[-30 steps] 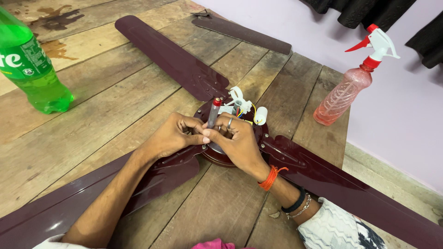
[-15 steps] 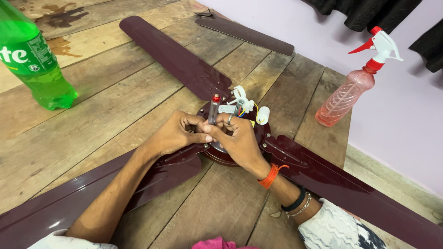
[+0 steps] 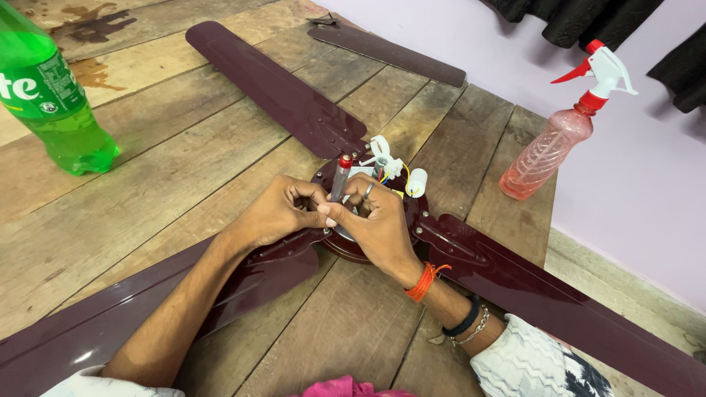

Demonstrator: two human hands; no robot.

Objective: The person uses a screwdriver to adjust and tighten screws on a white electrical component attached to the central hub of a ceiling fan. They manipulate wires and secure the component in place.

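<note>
A maroon ceiling fan lies on the wooden table, its hub (image 3: 430, 213) mostly under my hands. White connectors and coloured wires (image 3: 386, 158) stick up from the hub. A screwdriver (image 3: 340, 175) with a clear handle and red cap stands almost upright on the hub. My right hand (image 3: 379, 224), with a ring and an orange wrist thread, is closed around its lower part. My left hand (image 3: 276, 213) is curled against it from the left, fingertips meeting my right thumb at the shaft. The tip is hidden.
Fan blades reach far left (image 3: 279, 95), near left (image 3: 88, 331) and right (image 3: 559, 294). A loose blade (image 3: 390, 51) lies at the far edge. A green bottle (image 3: 51, 103) stands at left, a pink spray bottle (image 3: 551, 143) at the right table edge by the wall.
Both hands stay on the hub with the screwdriver. Its handle has shifted only slightly; the view has moved a little.
</note>
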